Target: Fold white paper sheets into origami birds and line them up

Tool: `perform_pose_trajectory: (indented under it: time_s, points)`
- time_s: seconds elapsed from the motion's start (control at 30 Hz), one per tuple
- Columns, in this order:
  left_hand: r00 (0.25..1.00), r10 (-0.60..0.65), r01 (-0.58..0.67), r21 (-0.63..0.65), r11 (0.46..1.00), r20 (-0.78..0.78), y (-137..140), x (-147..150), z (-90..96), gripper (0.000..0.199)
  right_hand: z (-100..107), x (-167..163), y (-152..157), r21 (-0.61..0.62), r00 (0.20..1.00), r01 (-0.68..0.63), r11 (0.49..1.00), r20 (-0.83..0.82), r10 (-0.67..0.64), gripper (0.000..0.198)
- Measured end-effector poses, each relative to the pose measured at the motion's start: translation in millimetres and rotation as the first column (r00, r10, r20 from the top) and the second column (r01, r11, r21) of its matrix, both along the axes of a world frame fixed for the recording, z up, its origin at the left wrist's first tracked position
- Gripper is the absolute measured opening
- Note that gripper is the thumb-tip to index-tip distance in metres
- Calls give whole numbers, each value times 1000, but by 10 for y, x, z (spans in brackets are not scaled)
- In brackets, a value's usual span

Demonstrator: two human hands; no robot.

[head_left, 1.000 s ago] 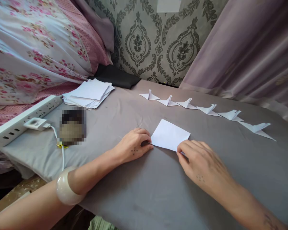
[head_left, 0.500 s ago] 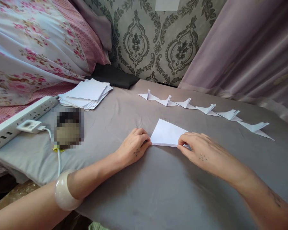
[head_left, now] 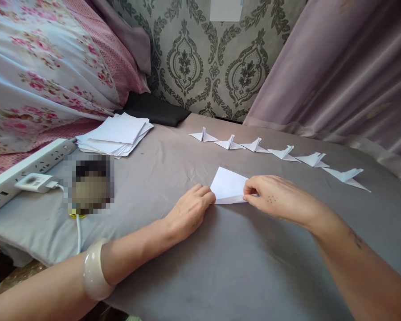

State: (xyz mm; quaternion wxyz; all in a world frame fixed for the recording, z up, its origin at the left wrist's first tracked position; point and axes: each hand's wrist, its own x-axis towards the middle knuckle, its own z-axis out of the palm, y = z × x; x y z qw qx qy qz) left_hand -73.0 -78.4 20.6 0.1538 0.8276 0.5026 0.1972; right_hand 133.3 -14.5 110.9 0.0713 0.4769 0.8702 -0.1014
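Observation:
A white sheet of paper (head_left: 227, 183) lies on the grey cloth, its near edge folded up in a narrow strip. My left hand (head_left: 192, 207) has its fingers closed at the sheet's near left corner. At the right end of the fold, my right hand (head_left: 270, 195) pinches the paper between thumb and forefinger and hides that corner. Beyond the sheet, several folded white paper shapes (head_left: 282, 153) stand in a slanting row.
A stack of white paper (head_left: 116, 129) lies at the back left, beside a black cloth (head_left: 157, 110). At the left are a white power strip (head_left: 33, 167) with a plugged-in charger (head_left: 36, 183), a cable (head_left: 79, 234) and a blurred-out object (head_left: 91, 187). Curtains and a patterned wall border the back.
My right hand has shifted left along the paper, and the folded strip at its right end now stands slightly raised. The whole view has shifted a little.

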Motion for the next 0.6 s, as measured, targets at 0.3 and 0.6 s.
perform_pose_trajectory:
  time_s: [0.3, 0.6]
  points:
    - [956, -122, 137, 37, 990, -268, -32, 16, -19, 33, 136, -209, 201, -199, 1000, -1, 980, -27, -4, 18]
    - [933, -211, 239, 66, 969, -291, 67, -9, -25, 42, -32, -156, -131, 413, 751, 195, 890, -646, 135, 9]
